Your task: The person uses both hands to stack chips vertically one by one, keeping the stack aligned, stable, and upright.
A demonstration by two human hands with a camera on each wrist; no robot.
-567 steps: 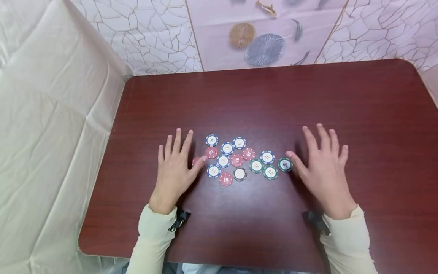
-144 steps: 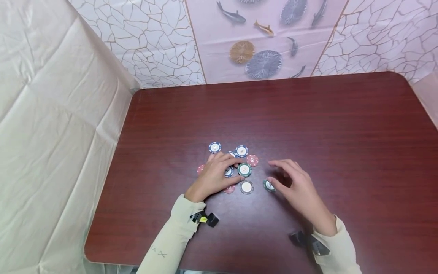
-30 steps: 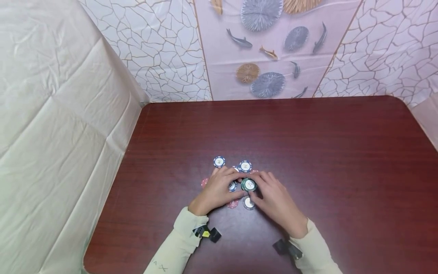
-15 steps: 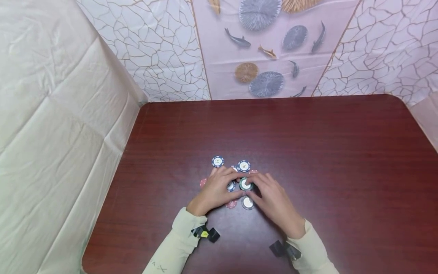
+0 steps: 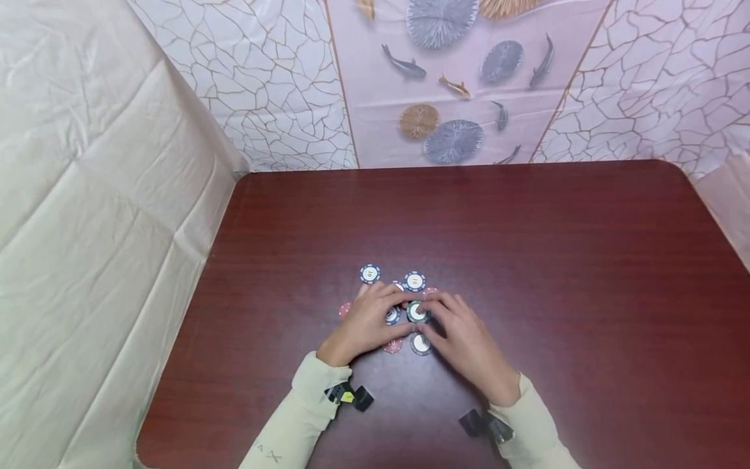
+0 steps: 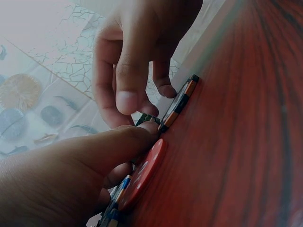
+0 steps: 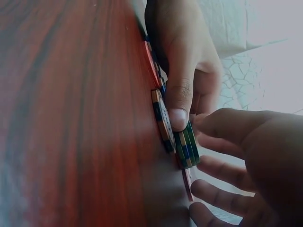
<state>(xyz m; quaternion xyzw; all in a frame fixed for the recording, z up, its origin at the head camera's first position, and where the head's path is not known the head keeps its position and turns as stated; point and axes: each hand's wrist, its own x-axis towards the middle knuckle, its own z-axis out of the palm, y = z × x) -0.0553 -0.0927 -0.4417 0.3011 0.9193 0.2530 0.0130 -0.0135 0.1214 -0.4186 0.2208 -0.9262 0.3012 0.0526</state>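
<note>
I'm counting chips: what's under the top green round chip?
Beneath the top green round chip, the right wrist view shows more green chips stacked; whatever lies below those is covered.

Pale cream sleeves (image 5: 293, 417), dark X-like mark (image 5: 273, 455) on the left, black wrist cameras (image 5: 363, 398), yellow patch (image 5: 348, 397) on the left

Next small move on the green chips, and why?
I'd probably lift the right hand straight up off the green stack: its chips sit one on another, the left hand has its thumb against the edge, and the grey-rimmed chip is so close that a sideways pull might nudge it.
</note>
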